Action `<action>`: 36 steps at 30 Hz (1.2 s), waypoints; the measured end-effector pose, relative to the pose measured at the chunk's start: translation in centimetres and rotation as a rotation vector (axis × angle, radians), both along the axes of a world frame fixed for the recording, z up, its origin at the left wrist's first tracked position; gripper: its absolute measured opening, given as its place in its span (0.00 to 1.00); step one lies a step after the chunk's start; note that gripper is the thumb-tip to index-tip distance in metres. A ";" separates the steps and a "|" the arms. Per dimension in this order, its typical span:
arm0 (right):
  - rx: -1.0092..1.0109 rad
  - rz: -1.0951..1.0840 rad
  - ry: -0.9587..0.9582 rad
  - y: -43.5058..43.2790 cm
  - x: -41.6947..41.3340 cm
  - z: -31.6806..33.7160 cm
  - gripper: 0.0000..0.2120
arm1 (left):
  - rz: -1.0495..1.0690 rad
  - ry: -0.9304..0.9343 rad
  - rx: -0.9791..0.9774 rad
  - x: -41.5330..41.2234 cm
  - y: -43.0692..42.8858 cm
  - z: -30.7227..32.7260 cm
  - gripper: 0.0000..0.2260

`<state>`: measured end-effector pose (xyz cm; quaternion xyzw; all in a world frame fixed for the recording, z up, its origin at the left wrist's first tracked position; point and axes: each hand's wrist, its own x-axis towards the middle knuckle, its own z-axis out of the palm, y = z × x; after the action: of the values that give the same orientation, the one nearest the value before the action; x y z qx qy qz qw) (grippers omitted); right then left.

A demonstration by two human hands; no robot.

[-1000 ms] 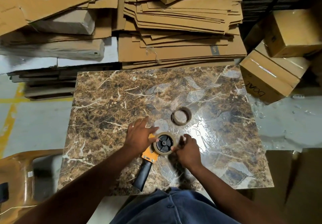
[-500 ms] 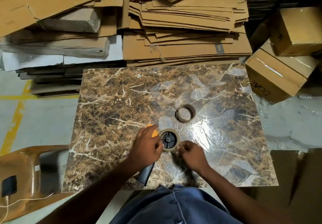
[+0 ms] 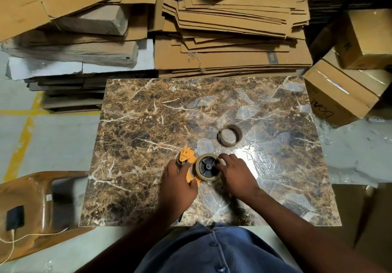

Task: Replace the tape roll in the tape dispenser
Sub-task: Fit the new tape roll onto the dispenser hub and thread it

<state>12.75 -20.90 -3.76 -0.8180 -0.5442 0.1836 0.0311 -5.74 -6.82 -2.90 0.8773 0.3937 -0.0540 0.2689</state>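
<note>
While both hands steady it, orange dispenser point(image 3: 187, 158) carries tan roll point(image 3: 207, 167).

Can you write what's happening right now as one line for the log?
left hand: holds orange dispenser flat on table | right hand: on tape roll, seated on hub | empty core: lies apart

Left hand point(image 3: 177, 179) hides the tape dispenser point(image 3: 187, 160) handle & lower frame. Right hand point(image 3: 236, 176) covers tape roll point(image 3: 206, 167) right edge. Chair point(image 3: 27, 204) cut off at left edge.

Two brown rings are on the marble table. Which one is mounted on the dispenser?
The tape roll between the hands, around the black hub of the orange dispenser. The empty ring lies alone, farther away.
</note>
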 end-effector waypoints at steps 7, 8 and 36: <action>0.041 0.019 -0.100 -1.2 -1.9 -0.3 0.15 | 0.118 -0.209 -0.287 0.0 1.0 -1.5 0.24; 0.049 0.029 -0.110 -1.3 -2.2 -0.4 0.14 | 0.081 -0.228 -0.279 0.2 1.2 -1.5 0.23; 0.074 -0.110 0.092 0.6 -3.3 -0.4 0.07 | -0.139 0.117 0.020 3.9 1.2 -1.0 0.14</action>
<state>9.48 -20.33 -4.12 -0.8356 -0.5030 0.1988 0.0963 -1.81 -5.62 -3.94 0.9004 0.3476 -0.1198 0.2325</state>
